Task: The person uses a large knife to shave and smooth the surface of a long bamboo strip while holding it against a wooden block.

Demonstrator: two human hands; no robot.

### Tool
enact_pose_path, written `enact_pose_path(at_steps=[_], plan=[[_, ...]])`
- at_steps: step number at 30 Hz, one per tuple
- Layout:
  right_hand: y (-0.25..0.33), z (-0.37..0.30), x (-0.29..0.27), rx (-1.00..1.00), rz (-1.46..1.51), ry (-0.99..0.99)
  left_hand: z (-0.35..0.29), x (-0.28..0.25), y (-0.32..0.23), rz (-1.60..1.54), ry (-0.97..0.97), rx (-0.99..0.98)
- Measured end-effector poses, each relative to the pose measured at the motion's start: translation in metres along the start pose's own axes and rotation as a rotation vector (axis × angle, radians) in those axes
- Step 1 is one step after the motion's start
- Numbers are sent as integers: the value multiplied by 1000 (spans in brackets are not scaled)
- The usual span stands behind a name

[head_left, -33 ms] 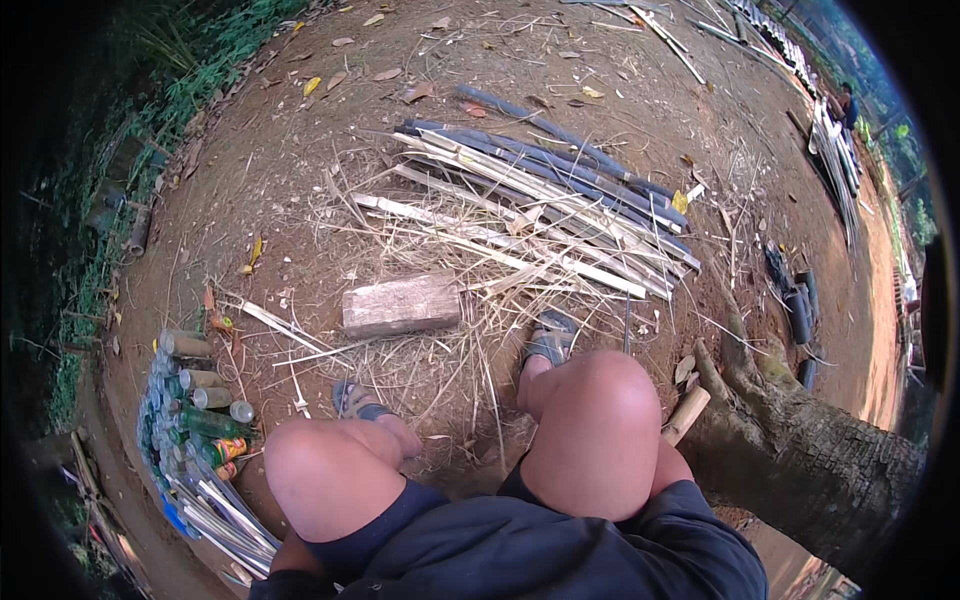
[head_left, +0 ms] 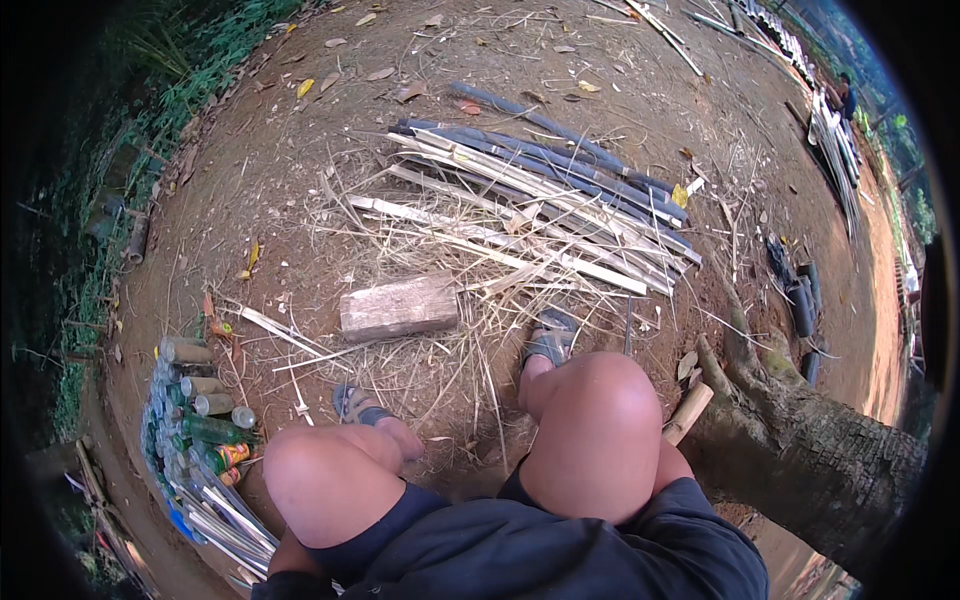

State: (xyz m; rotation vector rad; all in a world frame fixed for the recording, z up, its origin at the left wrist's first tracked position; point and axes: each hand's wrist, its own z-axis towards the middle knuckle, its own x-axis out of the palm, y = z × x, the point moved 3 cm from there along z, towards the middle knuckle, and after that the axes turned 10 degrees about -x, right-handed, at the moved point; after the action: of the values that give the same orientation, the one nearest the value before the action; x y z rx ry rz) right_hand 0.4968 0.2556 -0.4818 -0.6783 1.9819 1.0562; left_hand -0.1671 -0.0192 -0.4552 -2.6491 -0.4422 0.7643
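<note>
Both my forearms show only in part, and neither hand is visible. My left forearm (head_left: 290, 556) goes down beside my left thigh, close to a bundle of pale split strips (head_left: 225, 520). My right forearm (head_left: 675, 468) lies behind my right knee, near a cut bamboo piece (head_left: 688, 413). Ahead of my sandalled feet rests a squared wooden block (head_left: 398, 306). Beyond it lies a pile of split bamboo strips (head_left: 590, 262), with dark bamboo lengths (head_left: 570, 158) along its far side. Thin shavings (head_left: 480, 255) are scattered around the pile.
A thick tree trunk (head_left: 800, 470) with roots stands close on my right. Several glass bottles (head_left: 215, 430) are stacked at the left. Short dark tubes (head_left: 803, 305) lie beyond the roots. At the far right a person (head_left: 846, 98) is near more long strips (head_left: 832, 155).
The view has shifted very slightly, so the ground and pile sit a little differently in it. My legs and forearms look nearly the same, and nothing on the ground has visibly moved.
</note>
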Motion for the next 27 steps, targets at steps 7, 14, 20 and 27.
enact_pose_path(at_steps=[7,14,20,27], plan=[[-11,-13,22,186,72,-76,-24,-76,-186,6,-110,225],[-56,-4,91,265,19,38,-210,29,-353,85,103,773],[52,43,38,-69,-66,-144,-202,129,-337,602,542,600],[245,217,1,-829,-175,-26,-162,128,-340,638,479,489]])
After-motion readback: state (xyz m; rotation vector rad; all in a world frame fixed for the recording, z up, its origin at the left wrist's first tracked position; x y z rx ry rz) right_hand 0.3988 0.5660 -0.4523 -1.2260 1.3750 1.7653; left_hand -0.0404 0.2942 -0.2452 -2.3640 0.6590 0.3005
